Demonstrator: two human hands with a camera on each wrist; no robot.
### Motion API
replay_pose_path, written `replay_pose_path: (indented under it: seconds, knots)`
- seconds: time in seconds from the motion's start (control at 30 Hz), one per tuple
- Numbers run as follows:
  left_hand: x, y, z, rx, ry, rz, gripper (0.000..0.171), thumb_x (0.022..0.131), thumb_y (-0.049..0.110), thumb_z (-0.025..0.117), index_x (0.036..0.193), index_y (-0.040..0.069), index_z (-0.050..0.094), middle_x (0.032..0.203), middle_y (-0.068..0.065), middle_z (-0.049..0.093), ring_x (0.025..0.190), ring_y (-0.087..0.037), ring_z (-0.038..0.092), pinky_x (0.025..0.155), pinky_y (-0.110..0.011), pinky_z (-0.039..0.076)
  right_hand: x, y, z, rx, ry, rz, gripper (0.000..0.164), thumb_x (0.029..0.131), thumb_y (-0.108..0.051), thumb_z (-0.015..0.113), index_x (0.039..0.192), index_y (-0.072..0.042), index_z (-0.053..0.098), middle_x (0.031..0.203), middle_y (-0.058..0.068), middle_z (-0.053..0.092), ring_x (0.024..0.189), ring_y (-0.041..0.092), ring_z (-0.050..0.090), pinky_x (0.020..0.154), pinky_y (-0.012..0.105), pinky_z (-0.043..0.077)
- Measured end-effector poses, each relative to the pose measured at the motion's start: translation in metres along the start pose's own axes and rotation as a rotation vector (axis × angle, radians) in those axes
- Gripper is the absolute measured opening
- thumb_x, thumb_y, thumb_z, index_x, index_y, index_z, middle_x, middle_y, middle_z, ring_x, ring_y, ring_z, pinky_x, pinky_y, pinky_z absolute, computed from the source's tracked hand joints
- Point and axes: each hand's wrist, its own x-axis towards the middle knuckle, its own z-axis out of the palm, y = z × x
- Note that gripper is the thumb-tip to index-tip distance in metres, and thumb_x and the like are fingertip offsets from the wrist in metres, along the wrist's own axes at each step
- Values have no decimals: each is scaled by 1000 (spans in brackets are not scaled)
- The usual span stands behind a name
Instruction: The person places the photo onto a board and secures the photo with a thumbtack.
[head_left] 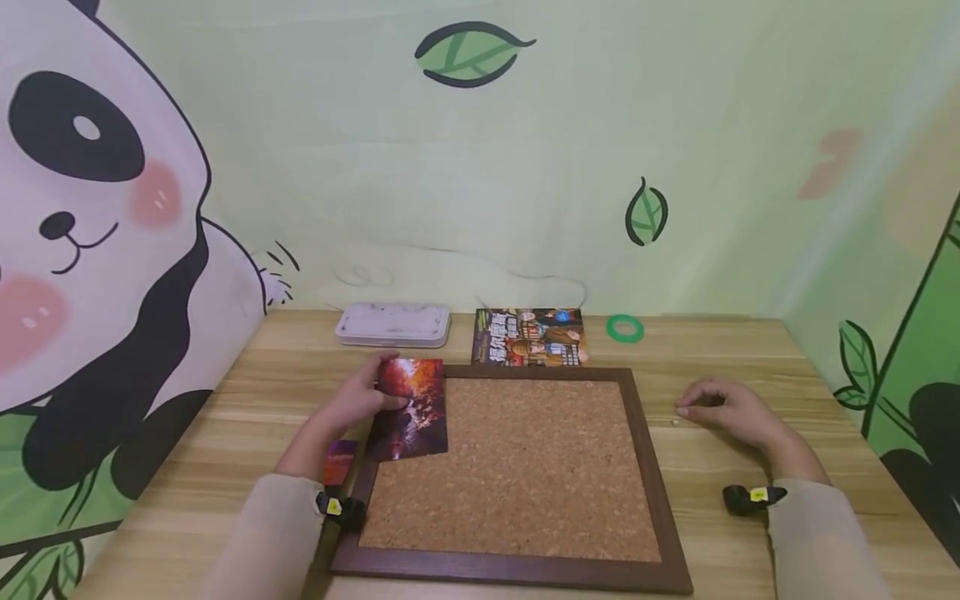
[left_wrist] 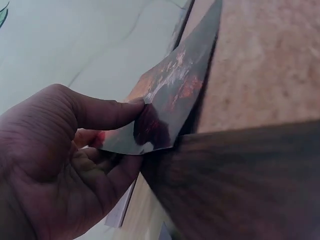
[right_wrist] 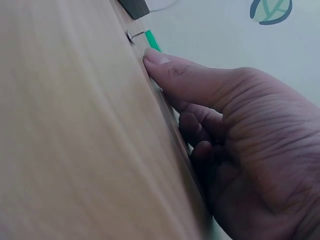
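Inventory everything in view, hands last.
cork board: 1, brown-framed tan, centre
photo card: 1, orange and black, over board's corner
second card: 1, purple-red, left of board
illustrated booklet: 1, multicoloured, behind board
flat case: 1, white, back left
tape roll: 1, green, back right
thumbtack: 1, metallic, right of board
table: 1, light wood, underneath
panda backdrop: 1, green, behind
cameras: 2, black, wrists
sleeves: 2, beige, forearms
left hand: 1, holding photo card
right hand: 1, near thumbtack
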Motion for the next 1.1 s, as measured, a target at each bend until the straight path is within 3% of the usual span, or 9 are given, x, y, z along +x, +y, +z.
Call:
replay_pose_path:
  seconds: [0.17,0.3,0.67,0.87,1.1]
  knots:
    - [-2,-2,10,144,-19,62,80,86,13,78,152,5,33,137,-26,51,120,-36,52,107,-56,37,-2,0,0,12,68,65,31,93,-42,71,104,-14,76,121,8,71,113,19,60,97,40,42]
    - [-6,-5,17,233,-35,93,82,85,22,81,152,8,35,141,-23,51,126,-36,50,110,-57,35,-3,-1,0,5,137,98,42,94,-49,67,110,-11,74,116,10,72,106,15,62,93,39,45]
    - [-11,-13,30,204,36,96,88,79,36,86,151,15,40,147,-20,46,135,-37,44,111,-58,32,-4,0,1,36,172,104,46,94,-49,67,114,-8,72,114,11,72,95,-6,59,88,25,44]
    - [-12,-21,31,231,40,116,91,78,44,85,153,18,40,142,-19,50,132,-37,45,111,-59,32,-4,4,4,88,159,62,41,93,-40,72,115,-6,73,112,7,74,95,-6,63,84,12,43]
    - [-10,-27,32,219,53,128,93,78,46,85,154,20,40,127,-13,56,123,-33,50,109,-57,34,-2,7,6,205,157,17,36,97,-27,69,113,5,70,104,6,76,89,2,69,77,18,53]
